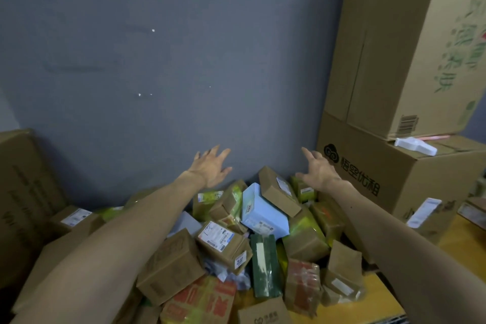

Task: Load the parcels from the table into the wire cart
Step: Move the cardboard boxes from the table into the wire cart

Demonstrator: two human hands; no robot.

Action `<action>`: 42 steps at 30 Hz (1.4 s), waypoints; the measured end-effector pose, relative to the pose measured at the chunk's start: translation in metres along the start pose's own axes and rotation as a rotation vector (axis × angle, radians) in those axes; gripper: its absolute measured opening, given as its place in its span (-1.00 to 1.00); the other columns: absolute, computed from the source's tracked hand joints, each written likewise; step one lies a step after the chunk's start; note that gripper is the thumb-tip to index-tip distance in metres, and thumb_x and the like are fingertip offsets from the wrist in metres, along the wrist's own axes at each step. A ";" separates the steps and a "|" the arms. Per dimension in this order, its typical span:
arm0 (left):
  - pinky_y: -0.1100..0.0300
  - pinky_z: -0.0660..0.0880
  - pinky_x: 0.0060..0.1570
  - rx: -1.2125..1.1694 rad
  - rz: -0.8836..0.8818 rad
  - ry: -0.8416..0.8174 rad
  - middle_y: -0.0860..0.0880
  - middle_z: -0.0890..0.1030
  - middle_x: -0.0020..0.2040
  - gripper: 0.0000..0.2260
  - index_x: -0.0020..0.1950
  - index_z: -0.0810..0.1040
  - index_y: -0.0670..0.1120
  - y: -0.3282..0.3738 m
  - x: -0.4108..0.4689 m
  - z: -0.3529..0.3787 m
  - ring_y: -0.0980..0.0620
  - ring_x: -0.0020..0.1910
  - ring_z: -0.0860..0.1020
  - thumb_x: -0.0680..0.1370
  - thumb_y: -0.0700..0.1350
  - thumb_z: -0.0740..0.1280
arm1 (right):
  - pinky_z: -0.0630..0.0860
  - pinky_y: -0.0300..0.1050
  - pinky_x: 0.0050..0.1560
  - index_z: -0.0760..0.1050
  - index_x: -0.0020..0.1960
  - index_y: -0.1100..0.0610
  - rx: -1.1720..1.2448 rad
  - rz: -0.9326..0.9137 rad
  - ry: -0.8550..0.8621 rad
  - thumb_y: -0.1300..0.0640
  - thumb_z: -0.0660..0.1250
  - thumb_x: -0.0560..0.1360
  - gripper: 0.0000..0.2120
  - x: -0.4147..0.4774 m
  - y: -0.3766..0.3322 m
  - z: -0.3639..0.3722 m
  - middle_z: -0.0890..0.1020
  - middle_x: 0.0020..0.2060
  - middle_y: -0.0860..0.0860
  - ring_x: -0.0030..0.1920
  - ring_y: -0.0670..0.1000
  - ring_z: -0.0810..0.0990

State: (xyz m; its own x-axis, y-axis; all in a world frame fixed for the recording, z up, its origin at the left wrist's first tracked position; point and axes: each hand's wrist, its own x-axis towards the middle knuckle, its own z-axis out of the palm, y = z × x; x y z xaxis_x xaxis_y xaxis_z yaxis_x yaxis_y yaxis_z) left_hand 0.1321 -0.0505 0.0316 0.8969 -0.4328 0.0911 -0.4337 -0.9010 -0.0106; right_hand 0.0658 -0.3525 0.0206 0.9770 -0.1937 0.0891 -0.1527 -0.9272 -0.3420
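Your left hand (210, 166) and right hand (319, 169) reach forward above the heap. Fingers of both are spread and released, grasping nothing. Neither hand touches a parcel.

Parcels (223, 242): heaped loose on the yellow table (378, 297), up against the grey wall (157, 60). They lie tilted and overlapping, too tangled for a full count.
- One pale blue box (263, 212) near the top of the heap, with a white label on its lower face.
- One brown box (278, 192) leaning across the blue box's upper right edge.
- One dark green parcel (264, 265), long, with a pale strip down it, just below the blue box.
- Two red-printed parcels, one (202, 302) at bottom centre, one (302, 284) to the right of the green parcel.
- Several wrapped in yellow-green tape; the rest are plain brown card, many with white labels.

Containers: two large cartons at right, the upper (394, 47) stacked on the lower (381, 181). Both are closed, so you cannot tell their contents. A white object (415, 146) lies on the lower carton's top. A third large carton (23, 187) stands at left, also closed.
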 end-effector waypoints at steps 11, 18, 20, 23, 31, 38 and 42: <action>-0.13 0.02 0.53 -0.042 0.072 -0.109 -0.15 0.03 0.61 -0.44 0.62 -0.02 -0.03 0.024 0.085 0.055 -0.13 0.58 0.06 0.68 0.13 0.07 | 0.19 0.20 0.47 -0.06 0.61 0.02 0.044 0.087 -0.094 -0.13 0.31 0.54 -0.19 0.058 0.045 0.046 0.10 0.55 0.16 0.51 0.26 0.14; -0.10 0.06 0.51 -0.085 0.149 -0.147 -0.17 0.09 0.59 -0.45 0.61 0.04 -0.02 0.016 0.153 0.098 -0.15 0.56 0.10 0.67 0.13 0.10 | 0.27 0.14 0.43 -0.04 0.61 -0.02 0.094 0.200 -0.160 -0.04 0.36 0.48 -0.16 0.102 0.057 0.083 0.12 0.53 0.15 0.50 0.24 0.18; -0.12 0.05 0.52 -0.102 0.181 -0.157 -0.18 0.10 0.59 -0.45 0.61 0.04 0.00 0.014 0.177 0.112 -0.16 0.56 0.09 0.67 0.14 0.10 | 0.32 0.14 0.39 0.02 0.59 -0.03 0.108 0.244 -0.175 -0.06 0.41 0.40 -0.11 0.116 0.062 0.091 0.20 0.47 0.16 0.45 0.25 0.24; -0.14 0.03 0.51 -0.125 0.225 -0.188 -0.18 0.08 0.59 -0.45 0.61 0.04 0.02 0.012 0.211 0.132 -0.17 0.56 0.09 0.66 0.15 0.10 | 0.38 0.12 0.35 0.09 0.56 -0.04 0.066 0.305 -0.186 0.00 0.43 0.39 -0.16 0.135 0.072 0.110 0.29 0.40 0.18 0.41 0.26 0.30; -0.13 0.20 0.45 -0.148 0.296 -0.318 -0.11 0.14 0.57 -0.42 0.59 0.07 0.12 0.034 0.256 0.194 -0.19 0.51 0.21 0.61 0.26 0.11 | 0.27 0.15 0.42 -0.01 0.60 0.01 0.070 0.390 -0.313 -0.09 0.44 0.45 -0.10 0.155 0.098 0.162 0.23 0.45 0.13 0.47 0.21 0.20; -0.14 0.04 0.52 -0.209 0.215 -0.430 -0.16 -0.02 0.61 -0.30 0.61 -0.02 0.14 0.061 0.263 0.239 -0.19 0.57 0.04 0.57 0.33 0.17 | 0.18 0.16 0.46 -0.03 0.60 -0.04 0.126 0.391 -0.401 -0.09 0.51 0.37 0.00 0.181 0.127 0.213 0.17 0.51 0.16 0.50 0.24 0.16; -0.15 -0.02 0.51 -0.225 0.191 -0.496 -0.24 -0.07 0.61 -0.23 0.60 -0.14 0.22 0.069 0.269 0.252 -0.24 0.58 0.00 0.55 0.33 0.23 | 0.14 0.09 0.49 -0.04 0.59 -0.14 0.186 0.413 -0.431 -0.22 0.52 0.30 0.06 0.193 0.138 0.235 0.31 0.45 0.20 0.48 0.23 0.21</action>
State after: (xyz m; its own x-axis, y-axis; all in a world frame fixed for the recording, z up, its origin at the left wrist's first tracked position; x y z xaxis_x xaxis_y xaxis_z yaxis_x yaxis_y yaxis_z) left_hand 0.3651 -0.2370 -0.1959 0.7108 -0.5984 -0.3697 -0.5510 -0.8004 0.2362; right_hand 0.2686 -0.4425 -0.2287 0.8210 -0.3414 -0.4576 -0.5399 -0.7248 -0.4279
